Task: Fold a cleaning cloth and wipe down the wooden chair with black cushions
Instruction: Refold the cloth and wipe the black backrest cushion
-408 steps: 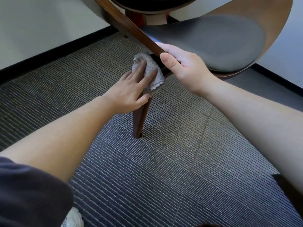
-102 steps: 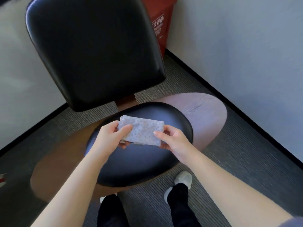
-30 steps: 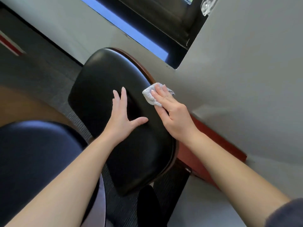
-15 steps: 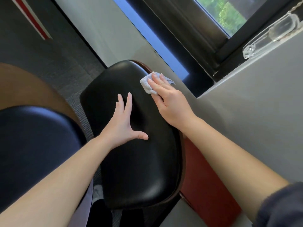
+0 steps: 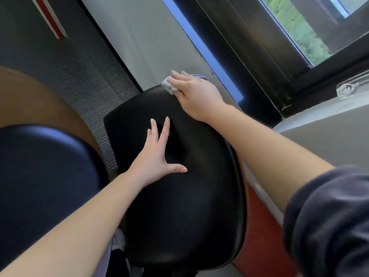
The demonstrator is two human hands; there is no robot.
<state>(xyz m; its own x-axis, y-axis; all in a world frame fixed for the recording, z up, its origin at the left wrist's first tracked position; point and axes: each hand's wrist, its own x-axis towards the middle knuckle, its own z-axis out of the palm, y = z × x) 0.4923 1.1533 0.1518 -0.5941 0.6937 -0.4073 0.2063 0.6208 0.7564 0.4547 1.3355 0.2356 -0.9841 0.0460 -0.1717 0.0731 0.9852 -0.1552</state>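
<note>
The chair's black back cushion (image 5: pixel 179 206) fills the middle of the view. Its black seat cushion (image 5: pixel 46 176) lies at the left, with the brown wooden shell (image 5: pixel 30 100) behind it. My right hand (image 5: pixel 194 92) presses the folded grey cleaning cloth (image 5: pixel 167 86) onto the top edge of the back cushion; most of the cloth is hidden under the fingers. My left hand (image 5: pixel 157 156) rests flat on the face of the back cushion, fingers spread, holding nothing.
A grey wall (image 5: pixel 143 41) stands close behind the chair, with a dark window frame (image 5: pixel 259 56) and sill at the upper right. A red bin (image 5: pixel 263 236) sits between chair back and wall. Striped carpet (image 5: pixel 83 66) runs to the left.
My right hand has slid the cloth along the top edge of the back cushion toward its far corner. My left hand stays flat on the cushion. The view has tilted a little.
</note>
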